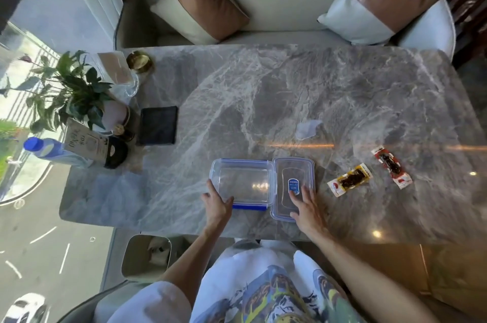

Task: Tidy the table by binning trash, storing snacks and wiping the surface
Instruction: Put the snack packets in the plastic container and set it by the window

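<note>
A clear plastic container (241,181) with blue clips sits empty near the front of the marble table (290,90). My left hand (217,205) grips its front left corner. Its clear lid (293,180) lies flat just to the right, and my right hand (307,208) rests on the lid with fingers spread. Two wrapped snacks lie further right: a yellow packet (349,179) and a red packet (391,166). A crumpled clear wrapper (307,129) lies beyond the lid. A dark folded cloth (158,125) sits at the left.
A bin (146,256) stands on the floor left of my knees. The table's left end holds a potted plant (76,90), a blue-capped bottle (50,151), a card stand (84,144), a glass holder (118,72) and a gold dish (139,61). A sofa (284,6) lies beyond.
</note>
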`<control>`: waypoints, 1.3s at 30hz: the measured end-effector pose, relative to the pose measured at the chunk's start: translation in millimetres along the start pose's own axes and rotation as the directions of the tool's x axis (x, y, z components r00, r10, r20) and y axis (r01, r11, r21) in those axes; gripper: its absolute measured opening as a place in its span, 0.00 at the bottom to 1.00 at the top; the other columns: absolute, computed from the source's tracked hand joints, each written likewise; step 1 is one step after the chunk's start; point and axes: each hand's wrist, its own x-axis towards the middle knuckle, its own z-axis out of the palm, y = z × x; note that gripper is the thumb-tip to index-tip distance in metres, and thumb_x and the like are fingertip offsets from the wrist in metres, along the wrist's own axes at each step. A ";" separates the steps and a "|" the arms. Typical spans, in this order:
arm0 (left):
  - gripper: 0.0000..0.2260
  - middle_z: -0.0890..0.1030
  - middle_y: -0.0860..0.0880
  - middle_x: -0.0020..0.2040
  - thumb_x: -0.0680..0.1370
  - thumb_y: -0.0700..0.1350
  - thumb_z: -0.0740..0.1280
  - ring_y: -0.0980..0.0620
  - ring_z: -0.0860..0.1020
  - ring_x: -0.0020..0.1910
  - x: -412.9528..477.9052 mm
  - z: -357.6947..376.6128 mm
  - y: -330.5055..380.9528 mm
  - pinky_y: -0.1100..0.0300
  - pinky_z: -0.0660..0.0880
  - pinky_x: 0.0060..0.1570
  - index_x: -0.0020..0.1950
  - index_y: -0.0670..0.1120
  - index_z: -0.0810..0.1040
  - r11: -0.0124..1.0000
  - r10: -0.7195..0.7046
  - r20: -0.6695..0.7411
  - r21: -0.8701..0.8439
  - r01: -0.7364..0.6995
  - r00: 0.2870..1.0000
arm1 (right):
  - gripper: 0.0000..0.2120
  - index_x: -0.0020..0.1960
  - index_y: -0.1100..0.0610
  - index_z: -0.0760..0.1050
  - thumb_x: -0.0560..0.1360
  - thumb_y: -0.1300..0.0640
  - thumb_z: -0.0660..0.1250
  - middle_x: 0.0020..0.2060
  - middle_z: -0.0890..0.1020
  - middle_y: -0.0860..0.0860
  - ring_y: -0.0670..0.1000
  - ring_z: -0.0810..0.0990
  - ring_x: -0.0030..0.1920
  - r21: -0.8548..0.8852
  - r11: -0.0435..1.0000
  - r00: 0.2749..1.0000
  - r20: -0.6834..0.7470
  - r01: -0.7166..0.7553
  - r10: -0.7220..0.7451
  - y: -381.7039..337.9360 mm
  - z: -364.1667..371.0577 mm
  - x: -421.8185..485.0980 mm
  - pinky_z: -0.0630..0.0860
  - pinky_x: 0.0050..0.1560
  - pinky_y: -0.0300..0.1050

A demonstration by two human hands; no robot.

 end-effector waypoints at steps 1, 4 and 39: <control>0.38 0.64 0.37 0.64 0.75 0.41 0.70 0.36 0.73 0.61 -0.2 -1.9 -0.7 0.44 0.73 0.63 0.77 0.48 0.50 1.000 0.005 0.011 -0.005 -0.005 1.000 | 0.33 0.79 0.48 0.52 0.79 0.53 0.64 0.79 0.45 0.55 0.58 0.41 0.79 -0.011 1.000 1.000 0.019 -0.003 0.003 -0.1 -2.8 -0.4 0.46 0.79 0.50; 0.38 0.64 0.38 0.65 0.76 0.41 0.70 0.37 0.73 0.61 1.3 -6.6 -1.4 0.44 0.74 0.62 0.77 0.49 0.49 1.000 0.006 0.046 -0.010 -0.006 0.999 | 0.33 0.79 0.47 0.51 0.79 0.55 0.64 0.79 0.46 0.55 0.58 0.40 0.79 -0.013 1.000 0.998 0.070 -0.007 0.008 -1.2 -9.5 -0.2 0.48 0.79 0.51; 0.12 0.77 0.38 0.61 0.79 0.43 0.60 0.37 0.75 0.61 -51.9 248.5 188.1 0.46 0.72 0.55 0.61 0.41 0.73 0.839 0.192 0.224 0.467 -0.278 0.955 | 0.11 0.55 0.61 0.81 0.77 0.61 0.64 0.54 0.84 0.59 0.56 0.81 0.55 0.437 0.889 0.979 -0.077 -0.136 0.188 234.0 -149.6 53.6 0.75 0.56 0.46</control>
